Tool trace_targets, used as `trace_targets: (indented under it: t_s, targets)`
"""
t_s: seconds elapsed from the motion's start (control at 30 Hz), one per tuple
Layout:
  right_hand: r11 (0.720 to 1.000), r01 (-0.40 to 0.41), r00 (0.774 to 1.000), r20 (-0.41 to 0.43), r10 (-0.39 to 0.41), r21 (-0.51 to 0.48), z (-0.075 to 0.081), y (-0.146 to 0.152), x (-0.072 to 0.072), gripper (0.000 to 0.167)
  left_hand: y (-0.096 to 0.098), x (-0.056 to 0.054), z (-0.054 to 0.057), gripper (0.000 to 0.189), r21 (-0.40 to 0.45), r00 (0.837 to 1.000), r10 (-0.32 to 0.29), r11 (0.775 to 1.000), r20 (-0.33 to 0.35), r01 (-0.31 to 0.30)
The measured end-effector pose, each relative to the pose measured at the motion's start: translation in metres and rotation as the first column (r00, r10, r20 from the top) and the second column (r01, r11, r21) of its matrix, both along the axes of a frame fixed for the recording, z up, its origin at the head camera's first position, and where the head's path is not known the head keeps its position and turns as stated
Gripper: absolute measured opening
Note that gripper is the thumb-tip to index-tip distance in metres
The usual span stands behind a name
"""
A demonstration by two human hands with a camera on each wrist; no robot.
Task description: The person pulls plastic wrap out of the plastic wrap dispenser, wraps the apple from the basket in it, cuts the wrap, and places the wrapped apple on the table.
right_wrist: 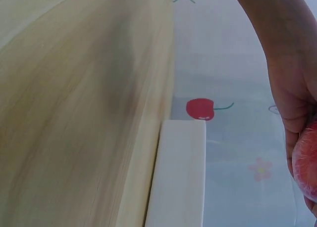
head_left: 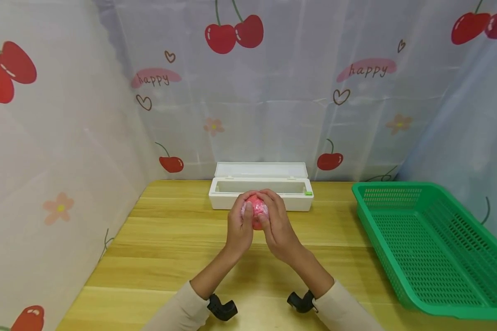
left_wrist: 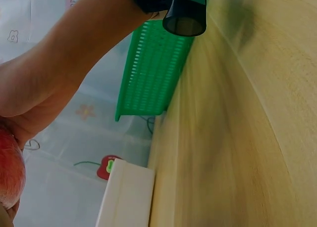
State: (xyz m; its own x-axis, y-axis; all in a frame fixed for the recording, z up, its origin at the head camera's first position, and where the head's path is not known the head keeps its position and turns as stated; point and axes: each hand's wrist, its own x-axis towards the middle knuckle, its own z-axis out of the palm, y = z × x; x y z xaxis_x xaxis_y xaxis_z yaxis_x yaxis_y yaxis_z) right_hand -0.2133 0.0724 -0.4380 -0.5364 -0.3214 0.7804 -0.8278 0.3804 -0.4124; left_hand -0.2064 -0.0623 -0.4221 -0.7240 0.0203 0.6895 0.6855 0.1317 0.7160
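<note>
Between my two hands is a red apple (head_left: 257,211) wrapped in clear, shiny cling film, held up above the table. My left hand (head_left: 239,226) grips its left side, thumb along the near face. From the other side my right hand (head_left: 279,229) curls round it, its fingers over the top near the left fingertips. Both wrist views show only part of the wrapped apple (left_wrist: 10,170) (right_wrist: 306,162) at the frame edge. Behind the hands stands a long white cling film box (head_left: 261,202) with its lid (head_left: 261,169) raised.
A green perforated basket (head_left: 387,257) stands on the right of the wooden table (head_left: 170,248). The cling film box carries a small green slider (head_left: 308,193) at its right end. A cherry-printed curtain (head_left: 273,115) encloses the back and sides. Black wrist mounts (head_left: 222,308) stick out below the sleeves.
</note>
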Motion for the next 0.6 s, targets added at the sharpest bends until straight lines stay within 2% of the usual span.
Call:
trace_targets:
  t_s: [0.17,0.37,0.47,0.6]
  targets:
    - [0.999,0.043,0.998,-0.042,-0.042,0.011,-0.001,-0.001,0.001,0.047,0.000,-0.014,-0.023,0.030,-0.032,0.999,0.034,0.999,-0.010,-0.034]
    - [0.998,0.060,0.997,-0.057,-0.058,0.033,-0.001,0.000,0.001,0.050,-0.001,-0.013,-0.023,0.029,-0.043,0.999,0.041,0.998,-0.017,-0.041]
    - [0.998,0.051,0.997,-0.054,-0.048,0.048,0.001,0.002,-0.001,0.056,-0.002,-0.013,-0.020,0.031,-0.013,0.999,0.027,1.000,0.034,-0.026]
    - [0.999,0.007,0.999,-0.049,-0.005,0.039,0.004,0.005,-0.002,0.066,-0.004,-0.009,-0.008,0.034,0.094,0.993,-0.042,0.995,0.114,0.032]
